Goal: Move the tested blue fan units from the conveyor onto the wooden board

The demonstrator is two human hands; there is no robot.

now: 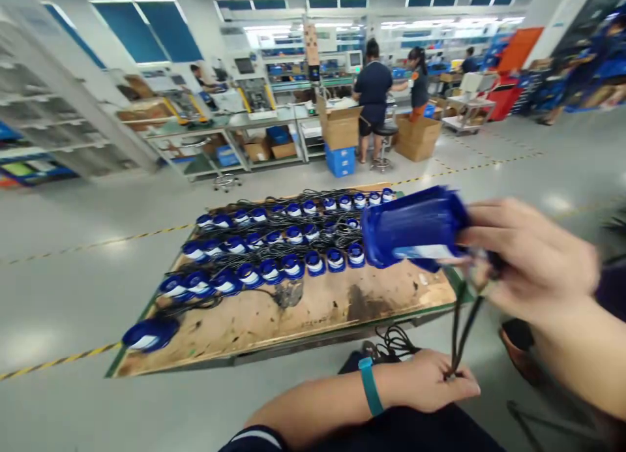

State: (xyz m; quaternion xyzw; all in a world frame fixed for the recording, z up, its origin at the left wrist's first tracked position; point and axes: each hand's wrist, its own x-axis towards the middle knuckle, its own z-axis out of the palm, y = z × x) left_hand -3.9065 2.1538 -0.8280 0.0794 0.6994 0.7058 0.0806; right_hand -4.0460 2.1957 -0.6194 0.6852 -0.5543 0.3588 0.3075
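My right hand (pixel 528 263) is closed round a blue cylindrical device (pixel 413 229) and holds it up at the right, above the low wooden board (pixel 317 308). A black cable (pixel 462 328) hangs down from the device to my left hand (pixel 433 380), which pinches the cable near my lap. A teal band sits on my left wrist. On the board lie several rows of the same blue devices (pixel 274 243) with black cables tangled among them. One more blue device (pixel 147 334) lies apart at the board's front left corner.
A coil of black cable (pixel 391 341) lies on the floor by my knees. Yellow-black tape lines (pixel 63 357) cross the grey floor. Behind stand workbenches, cardboard boxes (pixel 340 127), blue crates (pixel 341 161) and two people at a bench (pixel 374 90).
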